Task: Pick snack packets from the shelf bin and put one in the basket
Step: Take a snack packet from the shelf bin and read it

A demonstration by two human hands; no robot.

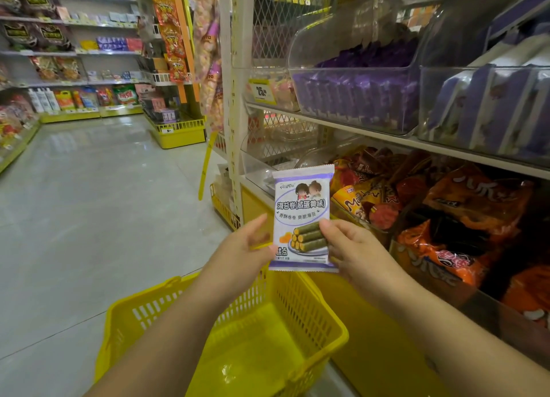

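A white and purple snack packet (301,206) with a picture of seaweed rolls stands upright in front of me. My left hand (248,248) grips its lower left edge and my right hand (355,248) pinches its lower right edge. Below the hands hangs a yellow plastic basket (333,325) with nothing visible inside. On the upper shelf at right, a clear bin (491,105) holds several packets of the same white and purple kind.
A second clear bin (357,99) with purple packets sits left of it. The lower shelf holds orange and red snack bags (464,218). The shelf's white upright post (236,114) stands ahead. A tiled aisle (89,203) opens to the left, lined with stocked shelves (74,54).
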